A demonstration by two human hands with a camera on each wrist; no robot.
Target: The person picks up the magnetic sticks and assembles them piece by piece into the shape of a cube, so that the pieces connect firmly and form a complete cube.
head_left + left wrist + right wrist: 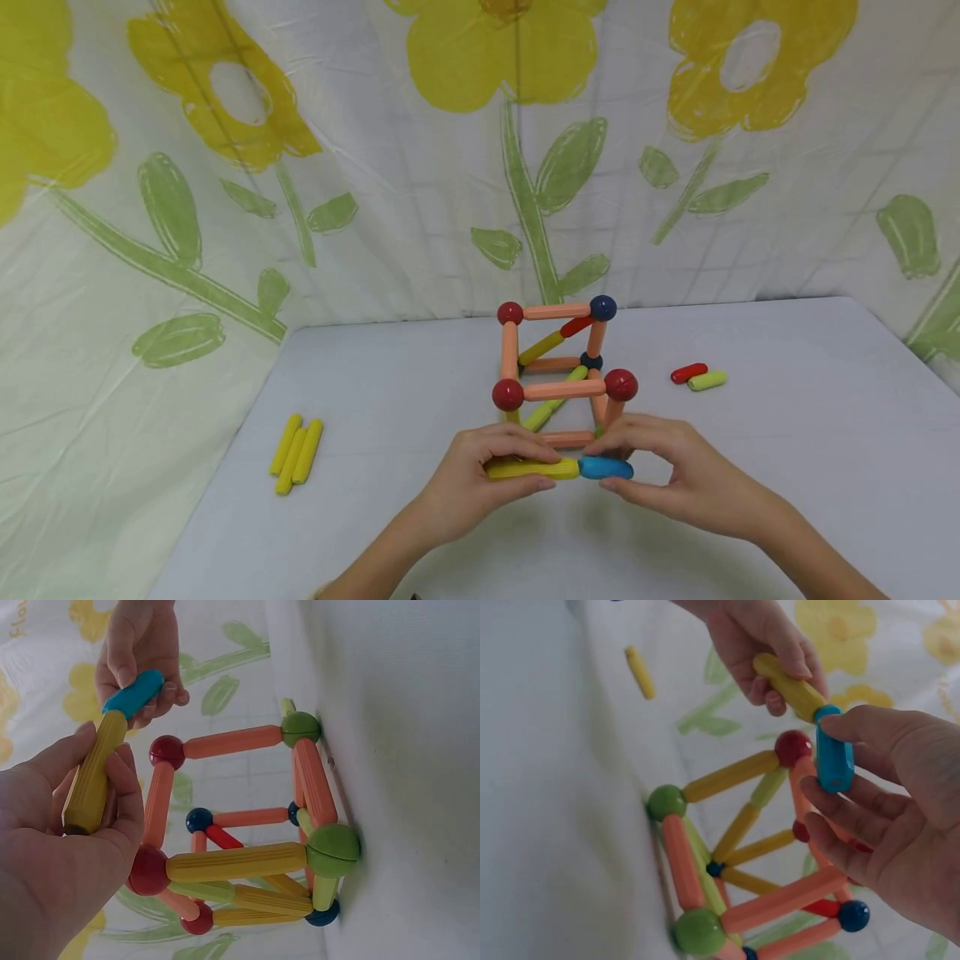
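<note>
My left hand (480,471) pinches a long yellow rod (96,772) between thumb and fingers. A shorter blue rod (834,754) is held by my right hand (686,475), its end meeting the yellow rod's end. The joined pair lies roughly level in front of a cube-shaped frame (562,389) of orange and yellow rods with ball joints. Red balls (621,385) sit at its near top corners, a dark blue ball (603,307) at the far right top, green balls (334,851) at the near bottom. Diagonal rods (555,402) cross some faces.
Several yellow rods (296,450) lie together at the left of the white table (375,375). A short red rod (688,372) and a light green rod (708,381) lie side by side at the right. Behind the table hangs a flowered cloth (420,208).
</note>
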